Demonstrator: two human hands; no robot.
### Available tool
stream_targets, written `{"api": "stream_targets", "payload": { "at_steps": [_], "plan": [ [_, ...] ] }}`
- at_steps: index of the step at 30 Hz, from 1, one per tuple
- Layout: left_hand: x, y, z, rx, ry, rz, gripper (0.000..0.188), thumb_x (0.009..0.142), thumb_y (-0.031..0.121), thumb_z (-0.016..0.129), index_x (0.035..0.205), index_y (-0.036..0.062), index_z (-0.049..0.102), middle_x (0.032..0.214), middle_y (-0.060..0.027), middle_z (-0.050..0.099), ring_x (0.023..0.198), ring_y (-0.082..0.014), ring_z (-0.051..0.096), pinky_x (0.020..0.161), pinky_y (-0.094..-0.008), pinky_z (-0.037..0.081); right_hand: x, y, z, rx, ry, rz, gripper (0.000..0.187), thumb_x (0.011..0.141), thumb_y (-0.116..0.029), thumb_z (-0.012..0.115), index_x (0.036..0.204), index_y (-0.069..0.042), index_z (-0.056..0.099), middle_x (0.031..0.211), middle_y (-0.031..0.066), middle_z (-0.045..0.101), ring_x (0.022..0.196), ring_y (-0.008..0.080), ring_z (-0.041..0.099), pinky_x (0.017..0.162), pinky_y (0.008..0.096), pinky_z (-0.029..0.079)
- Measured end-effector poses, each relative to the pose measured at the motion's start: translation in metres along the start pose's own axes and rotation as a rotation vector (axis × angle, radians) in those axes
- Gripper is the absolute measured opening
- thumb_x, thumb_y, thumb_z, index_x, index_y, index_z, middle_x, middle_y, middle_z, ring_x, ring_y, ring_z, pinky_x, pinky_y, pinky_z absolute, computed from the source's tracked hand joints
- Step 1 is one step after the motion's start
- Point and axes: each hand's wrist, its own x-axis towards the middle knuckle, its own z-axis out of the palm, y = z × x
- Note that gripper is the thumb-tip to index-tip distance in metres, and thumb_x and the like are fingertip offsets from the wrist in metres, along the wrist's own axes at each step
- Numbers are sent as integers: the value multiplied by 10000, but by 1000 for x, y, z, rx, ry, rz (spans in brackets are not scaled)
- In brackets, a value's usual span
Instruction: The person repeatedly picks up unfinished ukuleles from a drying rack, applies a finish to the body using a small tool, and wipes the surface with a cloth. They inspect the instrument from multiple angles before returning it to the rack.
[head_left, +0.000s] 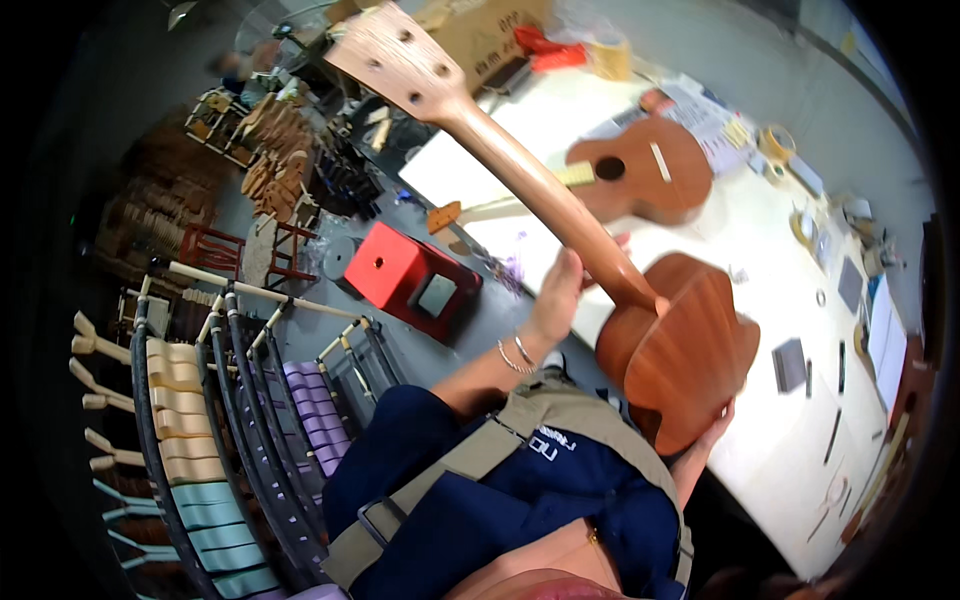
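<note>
From where I stand, the nearest thing is the wearer's navy shirt (415, 480), with white lettering on its chest, under a khaki apron (590, 420). Two bracelets (515, 355) ring the left wrist. The left hand (556, 295) curls around the neck of one brown ukulele (685, 345), close to where it meets the body, its fingertips showing beyond; the right hand (708, 440) grips the body's lower end, partly hidden. The instrument is tilted, held up over the front edge of one white table (760, 500), its back toward the wearer and four holes in its headstock. It stands in the way of part of the tabletop. On the table lies a second ukulele (650, 165), face up, with one round soundhole, plus a dark grey block (788, 365) and printed papers (710, 125), too blurred to read. To the left, a rack (205, 275) carries tan, turquoise and purple parts, too closely packed to count. One red box (400, 280) sits beyond the near side of the table. At the far end are one bright red wrapper (548, 50) and a printed cardboard box (490, 35); farther off, wooden parts (280, 165) are heaped together.
</note>
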Motion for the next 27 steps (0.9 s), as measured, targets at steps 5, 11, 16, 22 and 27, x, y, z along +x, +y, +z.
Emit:
{"api": "stream_targets", "payload": {
  "at_steps": [5, 11, 16, 22, 27],
  "plan": [
    [14, 5, -18, -365, -17, 23, 584, 847, 473, 413, 1253, 65, 312, 943, -93, 542, 1072, -285, 461, 940, -405, 343, -6, 4, -5, -11, -25, 65, 600, 829, -520, 275, 1165, -40, 405, 1085, 137, 516, 837, 226, 510, 700, 321, 422],
    [16, 12, -18, -359, 9, -16, 581, 839, 528, 349, 1201, 74, 367, 960, -120, 558, 1098, -337, 444, 942, -451, 346, 1, 17, -3, -16, -98, 164, 629, 805, -575, 274, 1116, -50, 427, 1013, 140, 540, 699, 205, 477, 595, 289, 386],
    [13, 13, -10, -353, -14, 3, 516, 864, 464, 367, 1175, 52, 369, 957, -131, 564, 1064, -313, 479, 922, -431, 365, 4, 31, -6, -29, -166, 258, 656, 785, -620, 273, 1075, -58, 445, 954, 143, 560, 584, 187, 450, 507, 262, 355],
    [15, 27, -12, -170, -22, 94, 390, 815, 288, 560, 1078, 34, 424, 861, -141, 578, 852, -256, 582, 817, -390, 454, 13, 46, -6, -88, -300, 413, 691, 762, -675, 272, 1025, -67, 467, 882, 147, 585, 445, 165, 417, 402, 231, 319],
    [25, 58, -1, -178, -80, 235, 269, 827, 138, 550, 1041, 56, 408, 798, -71, 528, 737, -181, 545, 750, -366, 440, 17, 54, 16, -210, -414, 514, 820, 707, -754, 198, 1050, -56, 455, 862, 140, 600, 377, 142, 406, 345, 208, 293]
  ]
}}
